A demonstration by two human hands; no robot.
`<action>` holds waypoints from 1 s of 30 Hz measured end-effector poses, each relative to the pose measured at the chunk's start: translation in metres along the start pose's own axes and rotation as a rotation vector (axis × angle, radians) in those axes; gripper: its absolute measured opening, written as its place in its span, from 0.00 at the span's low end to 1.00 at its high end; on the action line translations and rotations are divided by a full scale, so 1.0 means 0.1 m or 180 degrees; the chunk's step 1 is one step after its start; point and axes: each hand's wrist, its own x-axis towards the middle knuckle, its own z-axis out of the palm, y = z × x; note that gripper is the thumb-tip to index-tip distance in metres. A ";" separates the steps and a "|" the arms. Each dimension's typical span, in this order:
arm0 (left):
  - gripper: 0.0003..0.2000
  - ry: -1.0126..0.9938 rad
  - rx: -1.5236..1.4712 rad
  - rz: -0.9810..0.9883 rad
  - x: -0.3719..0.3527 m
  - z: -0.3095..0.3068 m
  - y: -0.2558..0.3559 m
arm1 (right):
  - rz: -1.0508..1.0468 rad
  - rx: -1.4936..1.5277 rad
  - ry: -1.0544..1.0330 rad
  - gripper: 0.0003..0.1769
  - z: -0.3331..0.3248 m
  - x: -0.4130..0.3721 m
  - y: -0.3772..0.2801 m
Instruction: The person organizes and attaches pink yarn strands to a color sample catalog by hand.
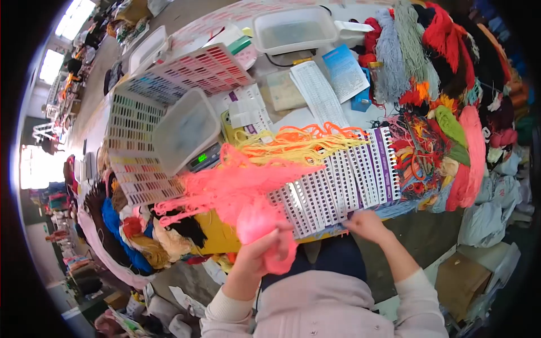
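My left hand (262, 248) is closed round a bundle of bright pink yarn (251, 217). Loose pink strands spread up and to the left from it, over the table and a punched card. My right hand (367, 226) has its fingers drawn together at the lower edge of the white punched cards (338, 194); whatever it pinches, if anything, is too small to make out. These cards carry rows of dark holes and a purple strip on the right. Yellow yarn (276, 147) and orange yarn (315, 130) lie along their upper edge.
Thread colour charts (135, 121) stand at the left around a clear plastic tub (189, 132) and a scale with a green display (204, 158). Another tub (294, 31), printed sheets (319, 93) and a glass jar (376, 79) are behind. Yarn hanks (472, 152) crowd the right edge.
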 end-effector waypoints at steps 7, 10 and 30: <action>0.25 -0.0103 0.1007 0.0381 -0.06 0.34 -0.14 | -0.0182 0.2809 0.0644 0.04 -0.05 -0.54 -1.44; 0.27 -0.0728 0.0632 0.0122 -0.20 0.40 -0.05 | -0.0190 0.3698 0.0140 0.05 -0.09 -0.56 -1.83; 0.28 -0.1127 0.0043 0.0146 -0.55 0.24 0.09 | -0.0099 0.3124 0.0110 0.05 -0.21 -0.79 -2.48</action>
